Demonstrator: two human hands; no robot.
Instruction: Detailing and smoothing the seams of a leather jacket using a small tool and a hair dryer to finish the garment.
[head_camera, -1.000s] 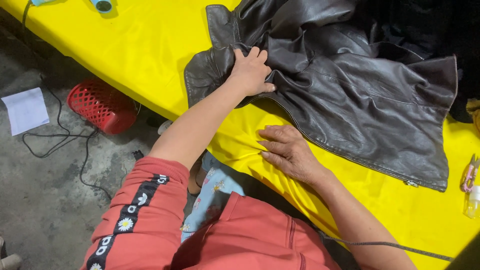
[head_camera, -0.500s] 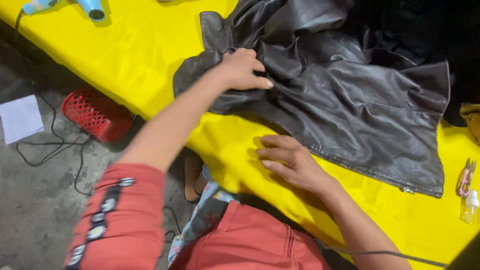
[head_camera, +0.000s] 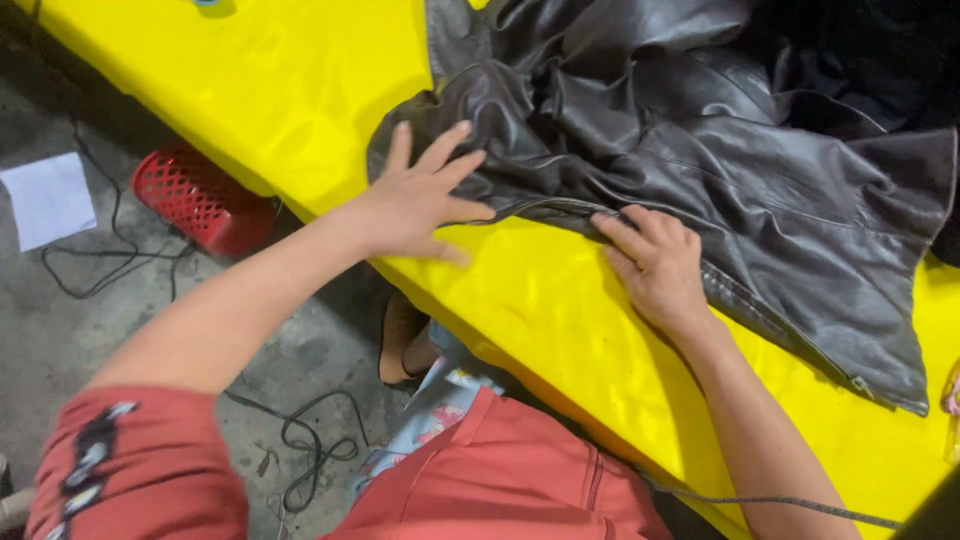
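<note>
A dark brown leather jacket (head_camera: 700, 150) lies crumpled on a table covered in yellow cloth (head_camera: 540, 300). My left hand (head_camera: 415, 200) lies flat with its fingers spread at the jacket's left edge, fingertips on the leather. My right hand (head_camera: 655, 262) rests on the jacket's lower hem beside the zipper strip (head_camera: 790, 335), fingers pressing the edge against the yellow cloth. Neither hand grips anything. My red sleeves and red top fill the bottom of the view.
A red plastic basket (head_camera: 195, 198) stands on the grey floor under the table's edge. A white sheet of paper (head_camera: 48, 198) and black cables (head_camera: 310, 445) lie on the floor. A small pink object (head_camera: 950, 390) sits at the table's right edge.
My left hand slid down from the top of the jacket to its left edge. My right hand moved up from the yellow cloth onto the jacket's hem. The view has shifted closer.
</note>
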